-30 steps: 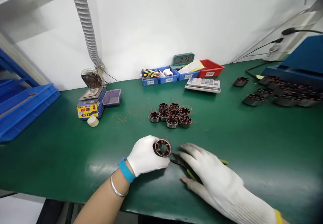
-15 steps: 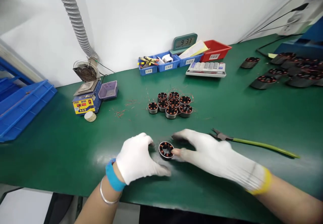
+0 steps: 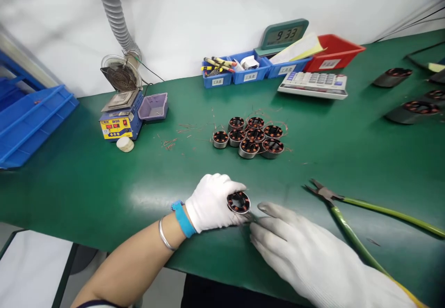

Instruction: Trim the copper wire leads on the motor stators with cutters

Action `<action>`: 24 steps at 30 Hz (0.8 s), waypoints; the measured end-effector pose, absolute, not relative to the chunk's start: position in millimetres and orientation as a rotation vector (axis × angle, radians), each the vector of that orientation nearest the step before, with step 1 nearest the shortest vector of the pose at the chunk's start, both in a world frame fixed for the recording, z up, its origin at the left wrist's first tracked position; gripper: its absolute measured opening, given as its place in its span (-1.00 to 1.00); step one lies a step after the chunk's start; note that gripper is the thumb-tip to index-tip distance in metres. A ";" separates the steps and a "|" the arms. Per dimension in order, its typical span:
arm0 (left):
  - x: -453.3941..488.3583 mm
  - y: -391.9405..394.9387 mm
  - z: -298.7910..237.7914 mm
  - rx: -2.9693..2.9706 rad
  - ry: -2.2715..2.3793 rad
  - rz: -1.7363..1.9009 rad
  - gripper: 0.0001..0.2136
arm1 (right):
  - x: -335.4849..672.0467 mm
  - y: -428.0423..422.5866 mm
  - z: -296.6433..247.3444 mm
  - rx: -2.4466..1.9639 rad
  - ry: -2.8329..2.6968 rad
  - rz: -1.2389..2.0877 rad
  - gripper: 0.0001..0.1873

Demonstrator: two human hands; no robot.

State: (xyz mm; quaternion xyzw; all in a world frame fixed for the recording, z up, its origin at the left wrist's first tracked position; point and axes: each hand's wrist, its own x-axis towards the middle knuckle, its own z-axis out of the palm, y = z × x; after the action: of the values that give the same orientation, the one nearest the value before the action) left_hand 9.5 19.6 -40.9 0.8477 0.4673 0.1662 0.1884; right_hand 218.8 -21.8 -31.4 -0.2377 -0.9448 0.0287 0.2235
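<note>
A ring-shaped motor stator [image 3: 238, 202], with copper windings showing inside its metal rim, is gripped in my left hand [image 3: 215, 204]. The glove's fingers wrap its far and near sides, and the opening faces up. My right hand [image 3: 295, 243], also in a white glove, is just right of the stator with fingers stretched out and thumb apart. Thin dark wire strands, blurred, show between the stator and my right fingertips; I cannot tell if they touch. Green-handled cutting pliers [image 3: 328, 194] lie with jaws apart, right of my right hand.
Several stators [image 3: 255, 135] stand grouped beyond my hands, among copper wire scraps [image 3: 169, 143]. A solder pot [image 3: 120, 118] and purple tray [image 3: 153, 106] are back left. Small blue bins [image 3: 217, 82], a red bin [image 3: 335, 55], a clock [image 3: 285, 34] and a calculator [image 3: 313, 85] line the wall.
My left hand has closed around the stator, which stood between both hands. My right hand has drawn off it toward the lower right, and the pliers' second handle is now uncovered. The view has shifted.
</note>
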 end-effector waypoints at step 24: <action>-2.1 18.3 -39.1 1.856 1.386 0.918 -0.91 | 212.2 5.2 -20.2 -1.555 -2.425 0.796 -0.79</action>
State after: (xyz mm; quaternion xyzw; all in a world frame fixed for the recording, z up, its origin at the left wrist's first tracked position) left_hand -2.1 18.3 -39.1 0.7058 0.5271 0.3493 0.3193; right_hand 212.2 5.2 -20.2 -0.5187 -0.8090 0.2657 0.0766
